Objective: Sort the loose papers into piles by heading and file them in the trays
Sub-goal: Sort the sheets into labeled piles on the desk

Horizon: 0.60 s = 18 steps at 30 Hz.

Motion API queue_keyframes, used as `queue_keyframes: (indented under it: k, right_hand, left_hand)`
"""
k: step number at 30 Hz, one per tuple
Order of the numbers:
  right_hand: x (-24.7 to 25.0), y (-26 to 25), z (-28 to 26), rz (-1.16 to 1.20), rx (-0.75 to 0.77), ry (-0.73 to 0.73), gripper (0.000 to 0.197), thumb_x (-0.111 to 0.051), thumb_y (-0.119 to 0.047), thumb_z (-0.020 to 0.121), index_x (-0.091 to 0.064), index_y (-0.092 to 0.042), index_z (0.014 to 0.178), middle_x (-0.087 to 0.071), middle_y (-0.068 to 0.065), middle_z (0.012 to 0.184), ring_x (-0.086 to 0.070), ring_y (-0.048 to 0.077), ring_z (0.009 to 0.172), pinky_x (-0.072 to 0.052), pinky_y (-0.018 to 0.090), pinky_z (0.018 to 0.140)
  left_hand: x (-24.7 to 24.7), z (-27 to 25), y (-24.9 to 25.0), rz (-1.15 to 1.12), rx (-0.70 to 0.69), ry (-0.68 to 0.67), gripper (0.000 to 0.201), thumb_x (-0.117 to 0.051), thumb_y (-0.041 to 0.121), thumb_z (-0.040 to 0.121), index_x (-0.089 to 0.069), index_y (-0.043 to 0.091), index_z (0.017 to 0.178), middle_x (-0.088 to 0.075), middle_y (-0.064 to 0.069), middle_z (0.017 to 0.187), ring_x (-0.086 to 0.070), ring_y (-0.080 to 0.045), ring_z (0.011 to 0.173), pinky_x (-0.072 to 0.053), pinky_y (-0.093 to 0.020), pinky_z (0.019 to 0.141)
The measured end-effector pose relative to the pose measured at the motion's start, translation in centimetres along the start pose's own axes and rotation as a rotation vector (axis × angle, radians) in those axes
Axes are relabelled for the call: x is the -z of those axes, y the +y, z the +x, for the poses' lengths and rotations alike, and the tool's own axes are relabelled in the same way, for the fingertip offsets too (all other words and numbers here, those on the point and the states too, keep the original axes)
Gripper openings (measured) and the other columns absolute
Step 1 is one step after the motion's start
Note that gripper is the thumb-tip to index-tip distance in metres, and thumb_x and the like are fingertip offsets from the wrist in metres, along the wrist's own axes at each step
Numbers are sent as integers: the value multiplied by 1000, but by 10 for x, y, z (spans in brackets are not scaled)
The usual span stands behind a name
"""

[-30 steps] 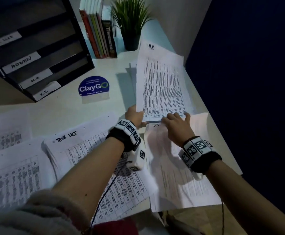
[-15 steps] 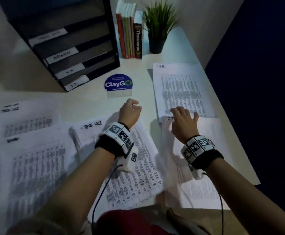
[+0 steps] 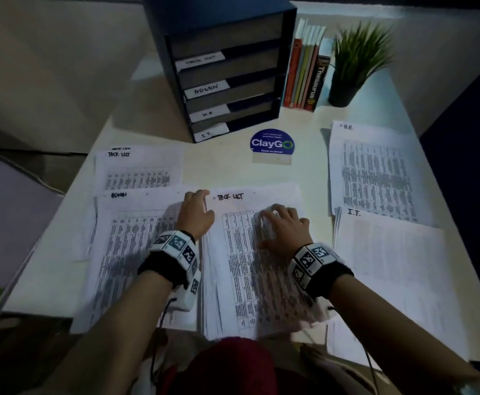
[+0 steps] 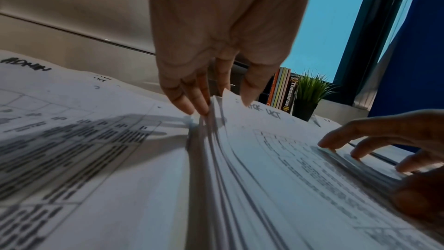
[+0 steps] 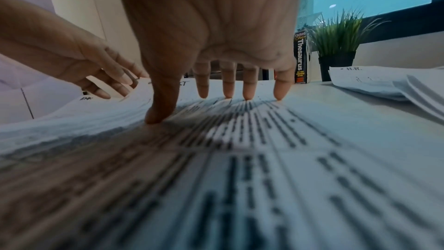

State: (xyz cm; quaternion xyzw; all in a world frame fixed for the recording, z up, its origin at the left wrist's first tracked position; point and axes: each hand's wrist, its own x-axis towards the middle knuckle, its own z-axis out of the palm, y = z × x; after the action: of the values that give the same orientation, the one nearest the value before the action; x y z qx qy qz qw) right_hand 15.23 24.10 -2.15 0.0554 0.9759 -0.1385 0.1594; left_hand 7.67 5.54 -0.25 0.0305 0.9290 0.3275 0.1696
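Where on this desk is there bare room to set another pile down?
Bare white desk shows between the black tray rack, the blue ClayGo sign and the central task-list pile. The near half is crowded with overlapping paper piles and both hands.

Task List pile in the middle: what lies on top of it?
The right hand presses flat on the Task List pile; the left hand touches its left edge. The sheets beneath are covered.
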Motion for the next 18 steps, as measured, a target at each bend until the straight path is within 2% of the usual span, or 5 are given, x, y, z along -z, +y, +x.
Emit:
queue_keyframes:
  k: [5, 8, 11, 14, 18]
  right_hand:
    - [2, -5, 0, 37, -73, 39, 106, -76, -45, 67, -7, -30, 146, -10, 2, 153, -17, 28, 137, -29, 53, 103]
    - [5, -11, -1, 31, -92, 85, 121, -81, -42, 62, 6, -35, 146, 9, 3, 155, -3, 30, 141, -19, 58, 107]
    - [5, -15, -3, -101, -16, 108, 103, -78, -39, 67, -10, -36, 145, 13, 3, 155, 8, 32, 142, -5, 61, 109]
    - [5, -17, -7, -195, 66, 136, 69, -73, -36, 73, -41, -23, 133, 2, 2, 156, 10, 31, 142, 8, 63, 106]
    - [8, -22, -9, -233, 107, 90, 69, -68, -37, 78, -34, -18, 135, -21, -1, 152, -1, 23, 144, 10, 64, 105]
  left_hand:
    - [0, -12, 1, 192, -114, 56, 36, -55, 12, 88, -55, 14, 124, -28, -9, 141, -23, -28, 130, -24, -39, 110]
    - [-8, -24, -1, 195, -254, -32, 19, -61, 12, 84, -70, 17, 100, -31, -4, 146, -17, -27, 137, -12, -48, 115]
    - [-15, -31, -7, 78, -318, -237, 17, -61, 5, 82, -70, 16, 92, -46, -7, 137, -41, -25, 126, -25, -55, 111]
    - [-11, -35, 0, -274, -213, -339, 16, -45, 5, 92, -60, 9, 95, -54, -18, 122, -57, -29, 101, -48, -44, 94]
    - [-2, -13, 1, -337, -126, -35, 28, -37, 6, 94, -58, 10, 113, -51, -11, 129, -45, -24, 121, -34, -43, 107]
